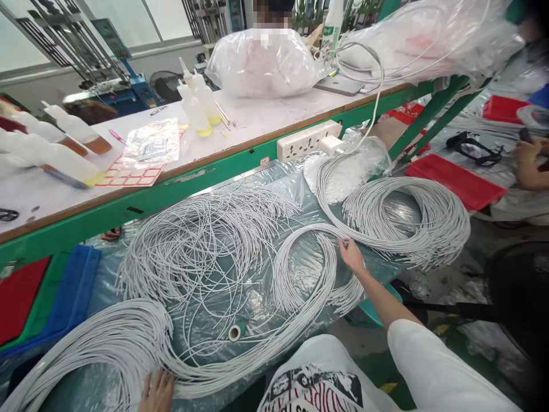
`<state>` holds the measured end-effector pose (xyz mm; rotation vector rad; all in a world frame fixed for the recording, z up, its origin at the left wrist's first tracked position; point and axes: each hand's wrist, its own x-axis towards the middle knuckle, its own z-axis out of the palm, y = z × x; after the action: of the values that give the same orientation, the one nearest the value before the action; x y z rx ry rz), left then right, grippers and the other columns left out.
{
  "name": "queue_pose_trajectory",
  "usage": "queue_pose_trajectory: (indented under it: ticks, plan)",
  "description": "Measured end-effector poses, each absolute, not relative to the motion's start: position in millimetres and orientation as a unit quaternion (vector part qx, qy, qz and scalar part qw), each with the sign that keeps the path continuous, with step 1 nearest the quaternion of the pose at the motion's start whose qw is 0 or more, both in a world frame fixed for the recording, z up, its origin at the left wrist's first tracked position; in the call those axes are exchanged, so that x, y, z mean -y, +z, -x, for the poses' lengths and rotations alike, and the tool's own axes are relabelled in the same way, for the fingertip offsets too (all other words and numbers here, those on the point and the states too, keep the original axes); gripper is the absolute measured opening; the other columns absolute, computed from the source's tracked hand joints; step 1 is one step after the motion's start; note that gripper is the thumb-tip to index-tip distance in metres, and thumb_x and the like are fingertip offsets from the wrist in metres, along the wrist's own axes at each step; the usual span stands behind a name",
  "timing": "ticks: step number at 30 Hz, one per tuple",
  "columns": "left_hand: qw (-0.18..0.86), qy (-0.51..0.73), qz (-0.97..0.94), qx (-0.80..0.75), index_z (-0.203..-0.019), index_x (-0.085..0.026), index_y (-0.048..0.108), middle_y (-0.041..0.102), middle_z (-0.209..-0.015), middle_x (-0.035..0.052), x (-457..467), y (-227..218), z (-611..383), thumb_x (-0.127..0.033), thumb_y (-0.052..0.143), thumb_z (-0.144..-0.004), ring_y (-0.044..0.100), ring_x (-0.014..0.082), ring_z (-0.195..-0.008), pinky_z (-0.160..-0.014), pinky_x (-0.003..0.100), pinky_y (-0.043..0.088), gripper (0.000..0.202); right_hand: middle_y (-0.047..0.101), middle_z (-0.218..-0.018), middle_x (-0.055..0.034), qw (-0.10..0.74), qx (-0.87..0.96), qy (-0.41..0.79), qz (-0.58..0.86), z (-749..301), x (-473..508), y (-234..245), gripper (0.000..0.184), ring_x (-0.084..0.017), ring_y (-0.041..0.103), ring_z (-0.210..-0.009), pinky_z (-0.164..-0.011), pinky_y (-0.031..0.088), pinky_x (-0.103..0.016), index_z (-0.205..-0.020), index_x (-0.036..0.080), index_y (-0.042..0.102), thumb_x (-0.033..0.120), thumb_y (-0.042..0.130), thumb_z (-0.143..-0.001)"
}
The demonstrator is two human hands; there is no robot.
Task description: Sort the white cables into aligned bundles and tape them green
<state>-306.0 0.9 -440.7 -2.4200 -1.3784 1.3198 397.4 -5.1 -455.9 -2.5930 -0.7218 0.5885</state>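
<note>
Risk first, as a judgement: white cords are lying in loose overlapping loops on the plastic-covered bench [300,189], so strands could be getting snagged and dragged out of neighbouring bundles if one end is pulled hard; the tape roll [234,332] lying among them could also be getting swept off the near edge.

Places are being given relative to the tape roll. Far left of it, blue and red trays [64,292] are sitting low beside the bench. Left and below it, the left hand [158,392] is being pressed flat, fingers spread, onto the long cord bundle [128,337], which is sweeping from the lower left corner past the roll and up to the right. Nothing is being gripped by that hand; it is only holding the bundle down. Above the roll, a tangled heap of cords [201,240] is spreading loosely. Further up, on the raised shelf [266,117], squeeze bottles [199,106] are standing and clear bags are resting. A power strip [309,140] is fixed to the shelf's green edge.

Right and above the roll, the right hand [350,254] is being held nearly closed, fingertips pinching the ends of a small cord loop [300,263]. Beyond that hand, a large coiled ring of cords [412,217] is lying apart from the pinched loop. Far right, another person's hand [528,153] is working near red trays [454,180].
</note>
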Motion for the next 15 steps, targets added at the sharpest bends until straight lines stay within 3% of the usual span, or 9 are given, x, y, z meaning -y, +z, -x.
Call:
queue_pose_trajectory:
  ticks: [4, 6, 8, 11, 15]
  plan:
    - [-0.029, 0.329, 0.774, 0.540, -0.122, -0.014, 0.066, 0.059, -0.133, 0.0155, -19.7, -400.7, 250.1, -0.004, 0.040, -0.081, 0.049, 0.0297, -0.130, -0.115, 0.050, 0.023, 0.049, 0.063, -0.114, -0.0184, 0.255, 0.251, 0.183, 0.916, -364.1, 54.4, -443.3, 0.054, -0.030, 0.062, -0.101, -0.086, 0.046, -0.037, -0.119, 0.012, 0.052, 0.051, 0.030, -0.090]
    - [-0.124, 0.244, 0.751, 0.601, -0.116, -0.013, 0.067, 0.064, -0.125, 0.0160, -42.8, -385.1, 211.3, -0.009, 0.045, -0.084, 0.056, 0.0293, -0.122, -0.108, 0.043, 0.033, 0.039, 0.065, -0.108, -0.0201, 0.274, 0.256, 0.187, 0.908, -343.6, 80.7, -444.2, 0.053, -0.033, 0.064, -0.094, -0.080, 0.048, -0.041, -0.111, 0.012, 0.055, 0.051, 0.030, -0.087]
    - [-0.156, 0.214, 0.732, 0.628, -0.114, -0.016, 0.067, 0.068, -0.119, 0.0120, -75.7, -380.3, 174.3, -0.017, 0.044, -0.090, 0.062, 0.0246, -0.113, -0.096, 0.034, 0.043, 0.033, 0.067, -0.098, -0.0200, 0.282, 0.264, 0.202, 0.900, -324.6, 104.0, -450.3, 0.050, -0.035, 0.065, -0.086, -0.072, 0.049, -0.043, -0.103, 0.014, 0.057, 0.053, 0.032, -0.083]
    - [-0.188, 0.182, 0.710, 0.654, -0.119, -0.019, 0.063, 0.068, -0.117, 0.0098, -132.2, -391.5, 130.9, -0.031, 0.037, -0.097, 0.064, 0.0207, -0.108, -0.084, 0.028, 0.047, 0.035, 0.069, -0.088, -0.0174, 0.318, 0.238, 0.219, 0.891, -298.7, 129.2, -461.8, 0.047, -0.037, 0.066, -0.079, -0.064, 0.050, -0.044, -0.097, 0.019, 0.057, 0.059, 0.038, -0.080]
    - [-0.223, 0.190, 0.696, 0.655, -0.113, -0.013, 0.061, 0.067, -0.107, 0.0096, -184.2, -420.5, 93.7, -0.046, 0.045, -0.096, 0.064, 0.0198, -0.095, -0.085, 0.038, 0.050, 0.041, 0.069, -0.084, -0.0135, 0.376, 0.207, 0.279, 0.859, -266.1, 146.3, -464.7, 0.043, -0.035, 0.067, -0.078, -0.067, 0.052, -0.043, -0.099, 0.021, 0.057, 0.059, 0.044, -0.081]
